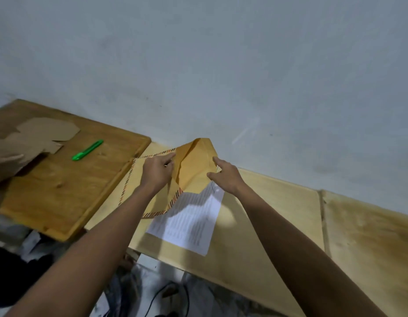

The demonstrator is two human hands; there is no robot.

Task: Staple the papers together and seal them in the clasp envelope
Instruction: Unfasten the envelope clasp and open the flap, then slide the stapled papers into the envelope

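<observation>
Pale desk (278, 202) against grey wall. Clasp envelope (194, 165) lying on desk, papers (189, 223) sticking halfway out. Left hand (156, 171) pinching envelope mouth, right hand (226, 177) gripping flap. Staple unseen; inserting, sealing remaining.

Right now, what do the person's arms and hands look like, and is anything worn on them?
Both forearms are bare as far as the picture shows, with no sleeves in view. The left hand and right hand wear no gloves, and no watch, ring or bracelet is visible. No markings show.
</observation>
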